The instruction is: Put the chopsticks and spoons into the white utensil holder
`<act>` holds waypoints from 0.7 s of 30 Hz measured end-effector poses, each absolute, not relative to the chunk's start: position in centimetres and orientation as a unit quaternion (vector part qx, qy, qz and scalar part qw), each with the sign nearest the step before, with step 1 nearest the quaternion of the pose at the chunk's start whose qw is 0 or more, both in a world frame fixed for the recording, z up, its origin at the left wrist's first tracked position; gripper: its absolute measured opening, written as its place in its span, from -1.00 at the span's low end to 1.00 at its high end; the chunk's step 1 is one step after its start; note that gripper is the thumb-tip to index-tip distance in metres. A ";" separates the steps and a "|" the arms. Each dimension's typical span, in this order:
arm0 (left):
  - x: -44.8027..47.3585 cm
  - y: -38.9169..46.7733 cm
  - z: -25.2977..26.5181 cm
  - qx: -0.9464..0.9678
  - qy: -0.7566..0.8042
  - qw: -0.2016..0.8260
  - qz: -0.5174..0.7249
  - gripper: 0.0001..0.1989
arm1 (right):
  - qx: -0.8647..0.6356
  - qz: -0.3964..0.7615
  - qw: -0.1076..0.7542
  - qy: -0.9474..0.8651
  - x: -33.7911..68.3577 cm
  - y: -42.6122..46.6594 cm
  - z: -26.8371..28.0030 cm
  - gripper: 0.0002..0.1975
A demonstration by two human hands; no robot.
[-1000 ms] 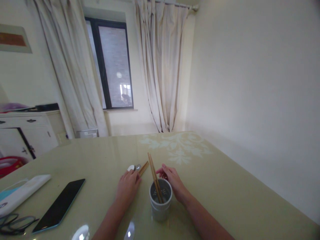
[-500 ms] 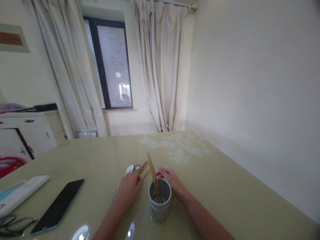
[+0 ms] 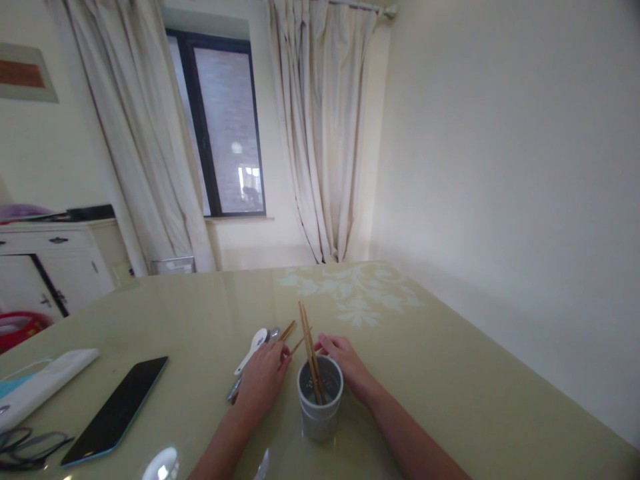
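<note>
A grey utensil cup [image 3: 320,423] stands upright near the front of the table, with a few wooden chopsticks [image 3: 307,333] leaning in it. My right hand [image 3: 345,357] is curled around the cup's far right side; its lower fingers are hidden behind the cup. To the cup's left, my left hand [image 3: 263,377] pinches a single chopstick [image 3: 301,341], tilted toward the cup. Partly under and beside that hand lie a white spoon [image 3: 257,345], a metal spoon [image 3: 275,334] and more wooden chopsticks [image 3: 287,330].
A black-screened phone [image 3: 117,410] lies on the left of the glossy table [image 3: 450,400]. Beyond it are a white flat box [image 3: 55,380] and folded glasses [image 3: 35,447]. A wall [image 3: 525,200] borders the table's right side. Curtains [image 3: 325,133] and a window hang behind.
My left hand has shifted slightly right toward the cup, carrying the chopstick and uncovering more of the white spoon. The chopsticks in the cup lean a little farther right. My right hand stays put.
</note>
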State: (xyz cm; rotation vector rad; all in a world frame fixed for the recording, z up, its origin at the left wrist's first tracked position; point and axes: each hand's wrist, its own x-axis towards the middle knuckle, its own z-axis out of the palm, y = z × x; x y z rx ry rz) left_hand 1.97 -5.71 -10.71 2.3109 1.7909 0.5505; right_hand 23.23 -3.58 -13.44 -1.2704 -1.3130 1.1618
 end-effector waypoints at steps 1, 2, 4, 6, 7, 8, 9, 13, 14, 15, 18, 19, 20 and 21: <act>2.0 -5.7 -10.8 0.775 0.596 0.084 0.192 -0.82 | -0.518 0.473 0.468 -0.537 23.2 -3.5 -13.4 -0.39; 2.1 -5.7 -10.8 0.776 0.593 0.084 0.199 -0.82 | -0.518 0.473 0.467 -0.538 23.3 -3.5 -13.5 -0.40; 2.2 -5.7 -10.9 0.776 0.589 0.085 0.211 -0.82 | -0.518 0.472 0.467 -0.540 23.3 -3.5 -13.5 -0.42; 2.3 -5.8 -10.8 0.775 0.586 0.088 0.220 -0.83 | -0.517 0.474 0.466 -0.540 23.3 -3.4 -13.5 -0.44; 2.4 -5.9 -10.8 0.774 0.585 0.091 0.223 -0.83 | -0.516 0.475 0.466 -0.540 23.3 -3.4 -13.4 -0.44; 2.4 -5.9 -10.7 0.774 0.583 0.093 0.228 -0.83 | -0.516 0.475 0.466 -0.540 23.4 -3.4 -13.4 -0.44; 2.4 -6.0 -10.7 0.773 0.581 0.094 0.234 -0.83 | -0.515 0.476 0.466 -0.539 23.4 -3.5 -13.4 -0.44; 2.6 -6.2 -10.6 0.768 0.569 0.107 0.273 -0.84 | -0.511 0.481 0.471 -0.534 23.6 -3.6 -13.2 -0.45; 2.7 -6.3 -10.6 0.765 0.564 0.120 0.287 -0.83 | -0.509 0.484 0.473 -0.532 23.7 -3.6 -13.1 -0.45; 2.8 -6.3 -10.6 0.761 0.557 0.136 0.304 -0.82 | -0.506 0.487 0.476 -0.530 23.7 -3.7 -13.0 -0.45; 3.5 -6.5 -10.9 0.745 0.525 0.191 0.364 -0.78 | -0.486 0.505 0.484 -0.524 23.4 -3.9 -12.5 -0.47; 3.8 -6.5 -11.0 0.741 0.512 0.208 0.382 -0.78 | -0.474 0.514 0.487 -0.523 23.3 -4.0 -12.3 -0.48; 4.1 -6.6 -11.1 0.738 0.499 0.224 0.394 -0.77 | -0.461 0.525 0.490 -0.522 23.1 -4.2 -12.0 -0.49; 4.4 -6.6 -11.1 0.736 0.488 0.237 0.404 -0.77 | -0.447 0.534 0.495 -0.520 23.0 -4.4 -11.8 -0.49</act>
